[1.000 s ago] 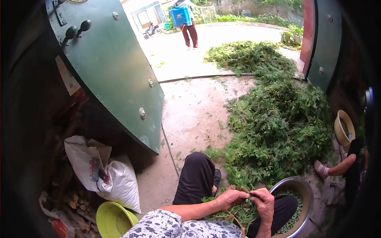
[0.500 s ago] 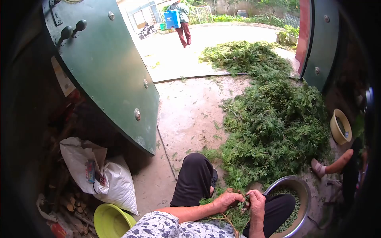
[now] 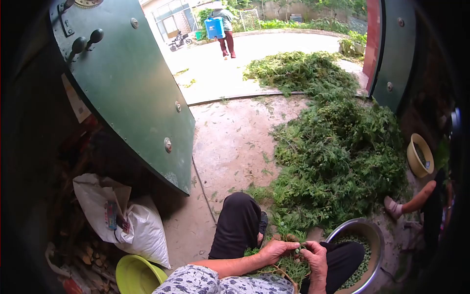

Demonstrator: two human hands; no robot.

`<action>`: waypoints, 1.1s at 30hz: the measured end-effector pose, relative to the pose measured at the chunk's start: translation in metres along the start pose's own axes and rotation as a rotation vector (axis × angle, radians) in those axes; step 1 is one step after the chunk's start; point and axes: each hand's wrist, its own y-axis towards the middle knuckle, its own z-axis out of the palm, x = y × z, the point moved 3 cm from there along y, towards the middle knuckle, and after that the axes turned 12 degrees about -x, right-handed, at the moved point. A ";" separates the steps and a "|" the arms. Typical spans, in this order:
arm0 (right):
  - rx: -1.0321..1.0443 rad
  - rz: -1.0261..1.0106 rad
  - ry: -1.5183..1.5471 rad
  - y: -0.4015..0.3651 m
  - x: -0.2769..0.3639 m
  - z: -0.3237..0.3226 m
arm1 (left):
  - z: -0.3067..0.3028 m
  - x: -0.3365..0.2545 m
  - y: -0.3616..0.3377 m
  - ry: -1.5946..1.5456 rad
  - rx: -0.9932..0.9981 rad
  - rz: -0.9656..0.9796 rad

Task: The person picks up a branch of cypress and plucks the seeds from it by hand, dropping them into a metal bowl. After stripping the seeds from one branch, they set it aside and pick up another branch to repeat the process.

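Note:
My left hand (image 3: 275, 248) and my right hand (image 3: 316, 256) meet over my lap, both gripping a leafy green sprig (image 3: 293, 264) with small green berries. The fingertips pinch at the sprig between the two hands. Just right of my right hand stands a steel bowl (image 3: 366, 226) holding picked green berries. My bent knee in black trousers (image 3: 239, 223) lies left of the hands.
A large heap of green branches (image 3: 338, 152) covers the floor ahead and out through the doorway. Green metal doors (image 3: 132, 93) stand at left and right. A white sack (image 3: 132, 220) and a yellow-green basin (image 3: 134, 277) sit at left. Another person's leg (image 3: 409, 203) and a tan bowl (image 3: 420, 156) are at right. A person with a blue tank (image 3: 215, 27) walks outside.
My hands have shifted slightly lower and closer together on the sprig. The person outside has walked farther away. The view has tilted a little.

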 end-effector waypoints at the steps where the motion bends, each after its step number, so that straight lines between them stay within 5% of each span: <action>1: -0.019 -0.004 -0.021 -0.001 0.003 0.000 | 0.004 -0.003 -0.004 -0.002 -0.011 0.011; 9: -0.019 -0.079 -0.174 -0.008 0.016 0.003 | 0.003 -0.002 -0.004 0.060 -0.035 0.066; 17: -0.036 -0.021 -0.140 -0.010 0.019 0.003 | -0.008 -0.002 0.002 0.305 0.013 -0.089; 23: -0.033 -0.486 -0.416 -0.013 0.027 0.008 | 0.001 -0.007 -0.010 0.267 0.004 0.008; 28: -0.086 -0.063 -0.215 -0.015 0.016 0.004 | 0.002 -0.010 -0.013 0.368 -0.018 0.040; 33: -0.060 -0.022 -0.200 -0.015 0.013 -0.001 | 0.002 -0.004 -0.011 0.258 0.002 0.006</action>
